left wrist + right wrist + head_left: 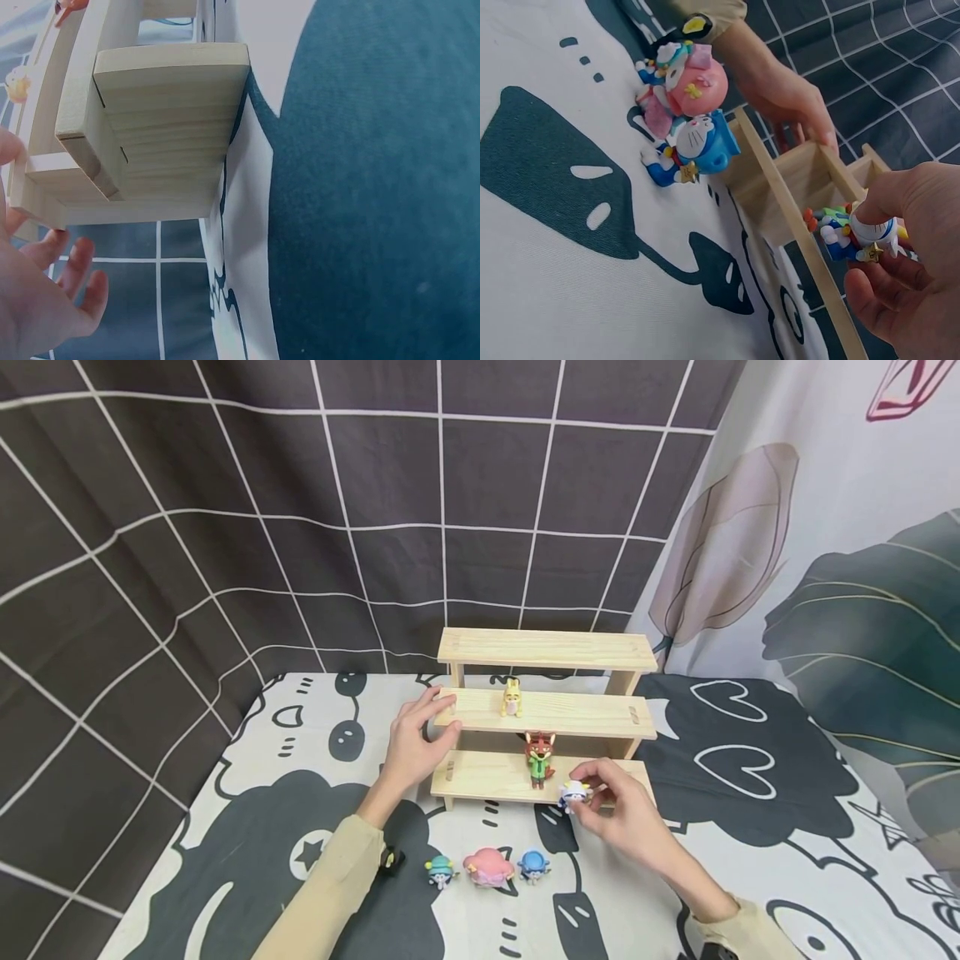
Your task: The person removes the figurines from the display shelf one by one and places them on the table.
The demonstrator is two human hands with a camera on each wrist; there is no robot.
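Observation:
A three-tier wooden shelf (547, 647) stands on the patterned cloth. My left hand (414, 739) grips the left end of its middle tier, thumb at the front edge and fingers toward the back. Between thumb and fingers, my right hand (626, 810) pinches a small white-and-blue cat figurine (855, 236) with a gold star, at the front edge of the bottom tier. Left of it on that tier stands a red fox figurine (539, 762) in a green shirt. A yellow rabbit-like figurine (512, 699) stands on the middle tier.
In front of the shelf, a teal-hatted figurine (440, 872), a pink figurine (489, 867) and a blue-hatted figurine (534, 866) stand in a row on the cloth (480, 927). Behind the shelf hangs a dark grid curtain (390, 468); a leaf-print curtain (750, 527) hangs at the right.

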